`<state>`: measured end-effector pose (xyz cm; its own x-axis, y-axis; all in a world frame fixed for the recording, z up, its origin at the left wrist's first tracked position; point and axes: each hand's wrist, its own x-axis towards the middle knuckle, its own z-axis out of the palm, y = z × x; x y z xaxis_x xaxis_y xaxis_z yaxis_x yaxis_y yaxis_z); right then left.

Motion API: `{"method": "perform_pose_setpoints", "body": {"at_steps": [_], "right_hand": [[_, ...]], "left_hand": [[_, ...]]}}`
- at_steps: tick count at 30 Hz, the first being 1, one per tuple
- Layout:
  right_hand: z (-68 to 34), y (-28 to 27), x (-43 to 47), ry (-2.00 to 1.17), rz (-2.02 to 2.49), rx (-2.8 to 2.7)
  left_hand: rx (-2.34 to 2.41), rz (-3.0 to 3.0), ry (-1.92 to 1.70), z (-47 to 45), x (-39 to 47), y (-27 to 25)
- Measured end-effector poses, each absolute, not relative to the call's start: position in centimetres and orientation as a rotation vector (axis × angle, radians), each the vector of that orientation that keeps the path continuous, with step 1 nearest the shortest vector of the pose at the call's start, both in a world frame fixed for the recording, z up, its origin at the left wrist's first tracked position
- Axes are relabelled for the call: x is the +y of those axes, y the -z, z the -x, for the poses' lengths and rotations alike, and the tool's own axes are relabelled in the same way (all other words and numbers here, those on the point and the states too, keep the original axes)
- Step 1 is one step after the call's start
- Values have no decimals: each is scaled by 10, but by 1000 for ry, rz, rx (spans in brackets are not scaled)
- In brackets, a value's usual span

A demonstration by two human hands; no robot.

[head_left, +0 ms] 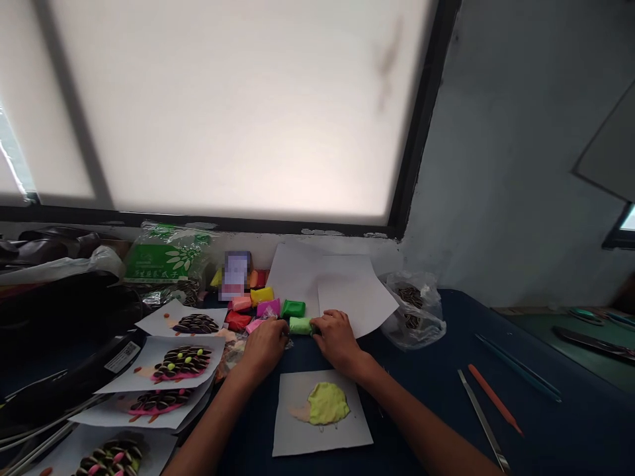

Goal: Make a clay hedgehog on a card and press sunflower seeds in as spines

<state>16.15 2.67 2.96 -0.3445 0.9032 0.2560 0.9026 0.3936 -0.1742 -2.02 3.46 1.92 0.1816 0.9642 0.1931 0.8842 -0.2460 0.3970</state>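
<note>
At the far side of the dark blue table (436, 357), seen from the head camera, our two hands hold one light green packet (300, 326) between them: the fingers of our left hand (265, 345) are drawn in narrow on its left end, and the thumb and fingers of our right hand (338, 338) pinch the right. If we pull unevenly, the wrapper could split and the soft filling stretch or drop. Our right forearm passes close to the front sheet (288, 436), so a low sweep could smear the yellow-green shape (327, 403) on it. Our left forearm lies just beside the overlapping seed pictures (143, 350), and a nudge there might slide them or knock seeds loose. Counting, we find one front sheet, four seed pictures on the left, one green seed bag (159, 258), one clear bag of seeds (414, 311), one phone (235, 274), and three tools on the right: a teal one (518, 367), an orange one (495, 400) and a metal strip (479, 413). Of other coloured packets (293, 309) we make out six in front of the phone, though those behind it are too covered to count fairly.
</note>
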Motion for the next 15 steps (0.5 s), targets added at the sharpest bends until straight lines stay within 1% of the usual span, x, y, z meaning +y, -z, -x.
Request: {"method": "perform_pose_setpoints", "body": {"at_steps": [10,15], "right_hand": [[-157,-24,26,-32,1489,-2339],[-159,-21,25,-75,1447,-2330]], "left_hand": [[1818,-2184,-753,25,40,-13],[1787,-2057,-872,30,42,-10]]}}
